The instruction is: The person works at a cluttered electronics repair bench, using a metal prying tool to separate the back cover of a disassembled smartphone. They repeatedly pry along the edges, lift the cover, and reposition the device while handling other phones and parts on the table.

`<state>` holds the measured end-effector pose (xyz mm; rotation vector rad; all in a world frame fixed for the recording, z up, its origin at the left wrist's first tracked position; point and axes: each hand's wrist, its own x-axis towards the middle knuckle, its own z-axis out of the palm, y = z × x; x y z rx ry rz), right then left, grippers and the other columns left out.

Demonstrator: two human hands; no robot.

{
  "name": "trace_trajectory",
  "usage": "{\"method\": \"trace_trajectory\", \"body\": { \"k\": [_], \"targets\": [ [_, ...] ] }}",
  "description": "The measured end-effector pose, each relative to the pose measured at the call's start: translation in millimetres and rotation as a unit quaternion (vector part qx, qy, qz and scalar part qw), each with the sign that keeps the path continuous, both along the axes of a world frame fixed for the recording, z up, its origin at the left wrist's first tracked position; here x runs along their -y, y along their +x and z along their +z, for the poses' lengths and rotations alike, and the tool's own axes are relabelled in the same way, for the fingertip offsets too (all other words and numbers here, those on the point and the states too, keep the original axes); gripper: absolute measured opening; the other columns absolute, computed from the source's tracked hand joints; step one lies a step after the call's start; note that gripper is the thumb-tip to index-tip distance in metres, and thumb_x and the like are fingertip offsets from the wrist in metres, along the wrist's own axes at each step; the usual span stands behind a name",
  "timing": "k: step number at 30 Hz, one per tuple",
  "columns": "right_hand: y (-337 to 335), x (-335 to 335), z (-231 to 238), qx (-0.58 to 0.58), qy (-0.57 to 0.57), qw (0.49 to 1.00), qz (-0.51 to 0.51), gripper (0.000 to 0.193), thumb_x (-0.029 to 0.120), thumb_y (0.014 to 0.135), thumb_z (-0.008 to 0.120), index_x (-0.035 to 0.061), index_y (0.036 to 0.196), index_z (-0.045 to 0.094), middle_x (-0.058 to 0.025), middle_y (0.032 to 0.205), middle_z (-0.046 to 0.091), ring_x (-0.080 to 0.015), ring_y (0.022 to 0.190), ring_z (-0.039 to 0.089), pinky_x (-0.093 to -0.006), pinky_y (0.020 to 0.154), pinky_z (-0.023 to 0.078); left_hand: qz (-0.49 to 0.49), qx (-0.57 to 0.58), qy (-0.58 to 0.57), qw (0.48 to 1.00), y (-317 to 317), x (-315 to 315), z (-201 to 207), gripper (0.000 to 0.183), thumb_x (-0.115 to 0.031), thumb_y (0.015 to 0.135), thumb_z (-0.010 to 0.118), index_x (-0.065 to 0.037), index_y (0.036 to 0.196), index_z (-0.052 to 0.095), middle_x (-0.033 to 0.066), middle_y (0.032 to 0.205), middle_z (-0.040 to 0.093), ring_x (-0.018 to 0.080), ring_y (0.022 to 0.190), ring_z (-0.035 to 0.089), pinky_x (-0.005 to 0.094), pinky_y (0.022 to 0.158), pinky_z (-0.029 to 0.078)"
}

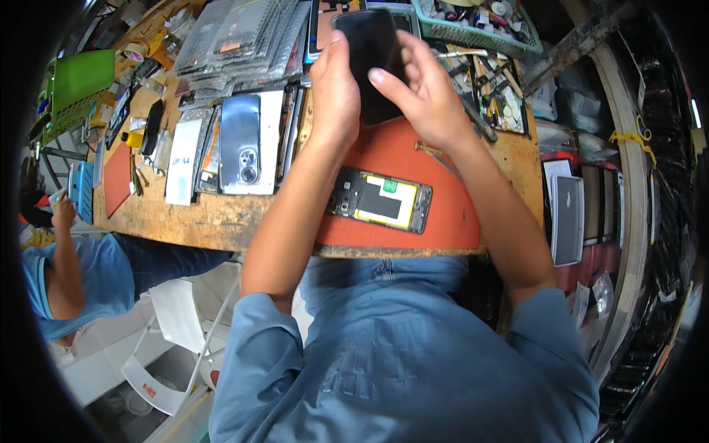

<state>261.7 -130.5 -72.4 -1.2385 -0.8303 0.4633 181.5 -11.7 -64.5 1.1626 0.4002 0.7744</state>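
Over the far part of the red mat, a dark, glossy smartphone is held up between both my hands. My left hand grips its left edge, with the thumb along the side. My right hand closes on its right edge and lower corner, the thumb lying on the dark face. Its underside is hidden. Nearer to me on the mat lies an opened phone without its back cover, its yellow-edged inside showing. A small brass-coloured screwdriver lies by my right wrist.
Bubble-wrapped packs are piled at the far left. A blue phone lies on a stack left of my forearm. Tools and a green basket of parts stand far right. Another person sits at the left.
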Motion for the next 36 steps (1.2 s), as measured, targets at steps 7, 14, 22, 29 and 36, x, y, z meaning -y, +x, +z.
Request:
{"method": "trace_trajectory", "body": {
  "k": [7,14,22,29,36],
  "targets": [
    [-8,46,-4,0.034,-0.045,0.983,0.173,0.112,-0.005,0.086,0.067,0.0025,0.177,0.002,-0.0127,0.150,0.058,-0.0171,0.123,0.063,-0.0299,0.097,0.049,0.035,-0.009,-0.027,0.999,-35,20,15,0.051,-0.038,0.121,0.043,0.004,0.121,0.073,0.0100,0.115,0.077,0.0142,0.103,0.069,0.0315,0.097,0.052],
    [-9,48,-10,0.177,-0.087,0.968,0.156,0.128,-0.003,0.084,0.077,0.0031,0.177,-0.010,-0.0203,0.167,0.041,-0.0269,0.148,0.050,-0.0387,0.120,0.042,0.017,-0.006,-0.032,0.999,-41,13,13,0.052,-0.040,0.121,0.044,0.003,0.130,0.072,0.0112,0.123,0.077,0.0162,0.111,0.071,0.0326,0.105,0.053],
    [-5,50,7,0.156,-0.091,0.972,0.148,0.118,0.003,0.082,0.080,0.0023,0.178,0.012,-0.0131,0.127,0.065,-0.0201,0.107,0.064,-0.0364,0.091,0.054,-0.022,0.003,-0.117,0.993,-36,13,1,0.057,-0.045,0.120,0.039,0.001,0.139,0.067,0.0144,0.129,0.076,0.0224,0.114,0.075,0.0390,0.104,0.058],
    [4,52,1,0.199,-0.099,0.965,0.137,0.121,0.004,0.079,0.081,0.0032,0.178,0.012,-0.0102,0.118,0.063,-0.0219,0.100,0.061,-0.0355,0.089,0.052,-0.105,0.033,-0.118,0.987,-39,0,6,0.054,-0.044,0.117,0.041,-0.002,0.140,0.066,0.0129,0.128,0.077,0.0233,0.115,0.076,0.0415,0.104,0.059],
    [-2,48,-4,0.260,-0.100,0.956,0.088,0.112,0.006,0.086,0.083,0.0027,0.177,0.019,-0.0091,0.106,0.060,-0.0202,0.093,0.059,-0.0336,0.084,0.051,-0.030,0.047,-0.125,0.991,-37,-2,1,0.042,-0.034,0.116,0.053,0.001,0.124,0.074,0.0107,0.117,0.080,0.0173,0.103,0.075,0.0345,0.097,0.058]
  ]
}}
